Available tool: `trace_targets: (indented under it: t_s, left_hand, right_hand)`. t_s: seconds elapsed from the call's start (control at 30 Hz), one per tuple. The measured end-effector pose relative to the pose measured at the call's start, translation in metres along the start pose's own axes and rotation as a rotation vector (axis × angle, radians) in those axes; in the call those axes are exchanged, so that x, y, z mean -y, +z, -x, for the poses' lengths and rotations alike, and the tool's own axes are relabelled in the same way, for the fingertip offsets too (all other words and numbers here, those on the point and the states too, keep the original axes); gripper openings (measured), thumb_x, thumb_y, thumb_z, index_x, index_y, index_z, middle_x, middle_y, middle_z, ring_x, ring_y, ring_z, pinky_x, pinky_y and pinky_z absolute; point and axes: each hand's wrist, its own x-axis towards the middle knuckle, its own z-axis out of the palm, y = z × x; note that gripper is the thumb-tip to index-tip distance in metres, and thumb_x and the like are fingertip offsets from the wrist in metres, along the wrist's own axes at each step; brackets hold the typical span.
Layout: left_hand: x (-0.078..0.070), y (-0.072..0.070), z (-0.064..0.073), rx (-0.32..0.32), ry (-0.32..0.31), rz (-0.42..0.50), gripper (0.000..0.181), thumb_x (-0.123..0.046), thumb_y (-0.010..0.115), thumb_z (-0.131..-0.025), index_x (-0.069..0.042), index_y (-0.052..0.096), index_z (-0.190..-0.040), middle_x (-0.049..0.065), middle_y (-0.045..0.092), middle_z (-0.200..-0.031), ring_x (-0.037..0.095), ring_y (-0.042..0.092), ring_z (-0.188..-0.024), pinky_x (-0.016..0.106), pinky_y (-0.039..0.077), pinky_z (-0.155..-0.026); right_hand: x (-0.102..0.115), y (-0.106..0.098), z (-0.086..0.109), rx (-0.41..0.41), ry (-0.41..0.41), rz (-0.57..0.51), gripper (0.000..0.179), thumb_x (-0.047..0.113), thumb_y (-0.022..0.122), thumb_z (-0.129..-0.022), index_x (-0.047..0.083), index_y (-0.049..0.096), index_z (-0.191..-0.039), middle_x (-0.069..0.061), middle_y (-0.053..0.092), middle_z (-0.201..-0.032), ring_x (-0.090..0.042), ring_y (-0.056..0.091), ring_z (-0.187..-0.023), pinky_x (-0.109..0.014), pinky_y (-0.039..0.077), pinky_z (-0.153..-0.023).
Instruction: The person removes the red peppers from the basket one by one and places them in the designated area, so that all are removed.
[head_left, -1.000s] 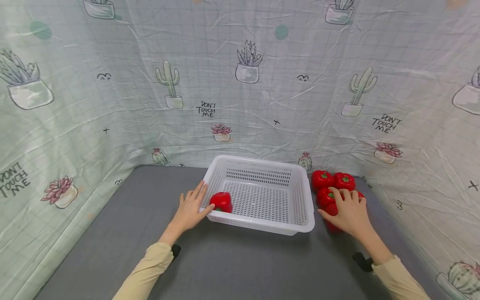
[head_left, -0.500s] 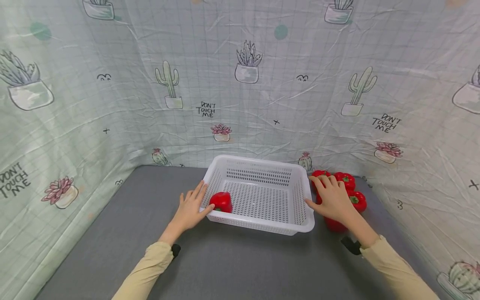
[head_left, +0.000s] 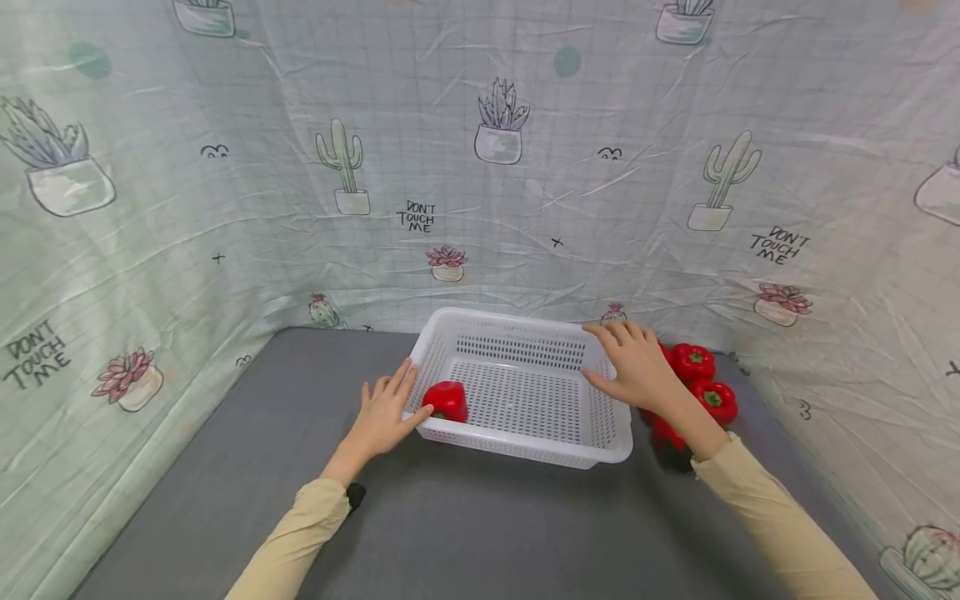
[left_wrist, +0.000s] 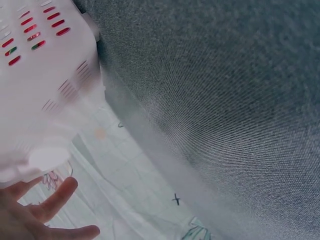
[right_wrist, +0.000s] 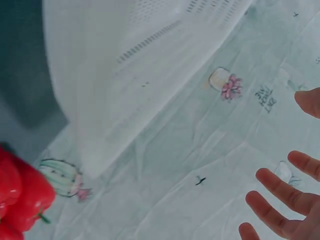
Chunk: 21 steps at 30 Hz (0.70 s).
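A white perforated plastic basket (head_left: 525, 450) stands on the grey table, with one red bell pepper (head_left: 446, 398) in its near left corner. My left hand (head_left: 381, 419) rests on the basket's left rim, its fingers extended and the thumb near the front corner. In the left wrist view, red shows through the slots of the basket wall (left_wrist: 55, 85). Over the basket's right side hovers my right hand (head_left: 636, 372), fingers spread and apart, holding nothing. The right wrist view also has this hand (right_wrist: 290, 210) free of any object.
Several red bell peppers (head_left: 693, 363) are grouped right of the basket, partly hidden by the right hand and forearm. A cactus-print cloth (head_left: 495, 250) hangs behind the grey table (head_left: 480, 525) and along both sides.
My right hand has moved left from above the pepper group to over the basket's right side, uncovering some peppers. The left hand stays at the rim. The view has shifted slightly.
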Motion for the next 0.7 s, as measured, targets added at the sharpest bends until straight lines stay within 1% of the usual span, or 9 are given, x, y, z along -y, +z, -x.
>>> trace_targets:
  t_s: [0.17, 0.37, 0.47, 0.57, 0.7]
  left_hand:
    - [0.0, -0.001, -0.001, 0.007, -0.003, 0.001, 0.079, -0.053, 0.05, -0.081, -0.01, 0.024, -0.142, 0.011, 0.022, -0.148, 0.036, 0.035, -0.118, 0.069, 0.013, -0.097]
    - [0.002, -0.004, -0.003, 0.057, -0.008, 0.014, 0.088, -0.058, 0.053, -0.076, -0.009, 0.021, -0.142, 0.01, 0.018, -0.15, 0.036, 0.032, -0.122, 0.068, 0.013, -0.098]
    - [0.002, -0.005, -0.004, 0.075, -0.01, 0.017, 0.091, -0.06, 0.054, -0.074, -0.009, 0.021, -0.142, 0.009, 0.017, -0.15, 0.036, 0.031, -0.123, 0.068, 0.013, -0.098]
    - [0.003, -0.006, -0.004, 0.079, -0.014, 0.008, 0.092, -0.061, 0.055, -0.073, -0.01, 0.021, -0.142, 0.008, 0.018, -0.15, 0.036, 0.031, -0.124, 0.068, 0.013, -0.099]
    - [0.004, -0.005, -0.004, 0.066, -0.012, 0.005, 0.092, -0.061, 0.056, -0.072, -0.011, 0.023, -0.142, 0.008, 0.02, -0.149, 0.035, 0.032, -0.124, 0.068, 0.013, -0.098]
  right_hand:
    - [0.009, 0.002, -0.02, 0.02, -0.03, -0.035, 0.059, 0.036, 0.067, -0.073, 0.011, 0.048, -0.123, -0.012, 0.055, -0.112, -0.031, 0.046, -0.101, -0.05, 0.039, -0.08]
    - [0.024, 0.012, -0.047, 0.035, -0.103, -0.057, 0.054, 0.036, 0.063, -0.078, 0.012, 0.047, -0.124, -0.011, 0.054, -0.114, -0.029, 0.046, -0.102, -0.049, 0.039, -0.081]
    - [0.031, 0.017, -0.058, 0.037, -0.134, -0.067, 0.054, 0.034, 0.064, -0.078, 0.012, 0.047, -0.125, -0.011, 0.054, -0.114, -0.029, 0.046, -0.102, -0.049, 0.04, -0.081]
    - [0.036, 0.024, -0.067, 0.038, -0.156, -0.083, 0.053, 0.033, 0.064, -0.079, 0.013, 0.047, -0.125, -0.01, 0.054, -0.113, -0.029, 0.046, -0.102, -0.048, 0.04, -0.08]
    - [0.043, 0.033, -0.076, 0.051, -0.186, -0.118, 0.051, 0.032, 0.062, -0.08, 0.013, 0.047, -0.125, -0.008, 0.054, -0.112, -0.027, 0.046, -0.101, -0.046, 0.039, -0.08]
